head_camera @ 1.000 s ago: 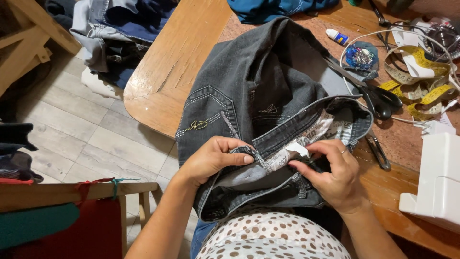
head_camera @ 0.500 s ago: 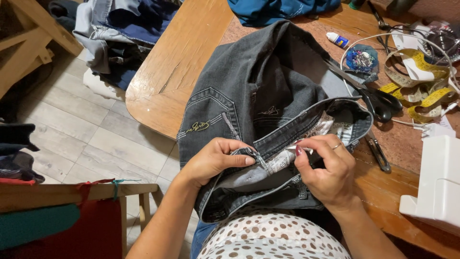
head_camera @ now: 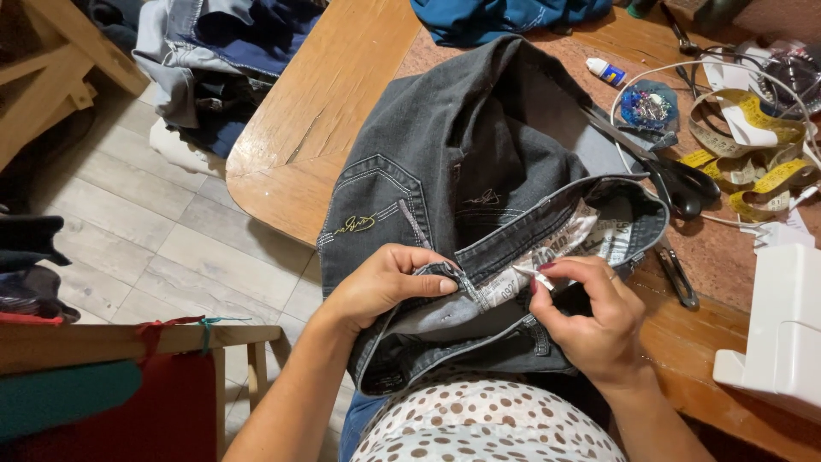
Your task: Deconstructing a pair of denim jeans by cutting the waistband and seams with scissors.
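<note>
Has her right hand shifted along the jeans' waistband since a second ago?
Yes. The right hand slid left along the waistband, away from the scissors and nearer the left hand.

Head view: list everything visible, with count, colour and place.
jeans: one, dark grey, spread on the table edge, waistband toward the person
table: one, brown wood, upper middle
scissors: one, black handles, right of the jeans
measuring tape: one, yellow, far right
pincushion: one, blue, above the scissors
white machine: one, right edge
blue cloth: one, top of the table
clothes pile: mixed blue and grey, on the floor, upper left
left hand: pinches the waistband
right hand: grips a small pale piece at the waistband lining
</note>
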